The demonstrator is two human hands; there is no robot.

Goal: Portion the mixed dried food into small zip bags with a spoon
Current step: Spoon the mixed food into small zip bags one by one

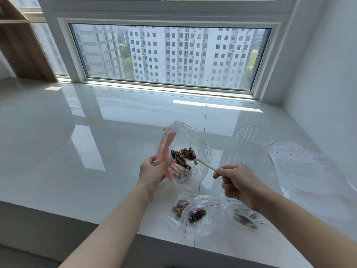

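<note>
My left hand [152,169] grips a clear zip bag [199,144] with a red strip, held up above the white sill with its mouth open toward me. Mixed dried food [180,161] lies in its lower part. My right hand [234,182] pinches the handle of a white spoon [205,164], whose bowl is inside the bag's mouth and heaped with nuts and dark pieces. One nut hangs just under the spoon. Three small filled zip bags [195,213] lie on the sill below my hands, one [245,219] partly under my right wrist.
A tall clear ribbed cup [251,146] stands just right of the spoon. Flat empty zip bags [309,167] are spread at the right by the wall. The glossy sill's front edge [116,227] runs under my forearms. A wooden shelf [21,45] stands far left.
</note>
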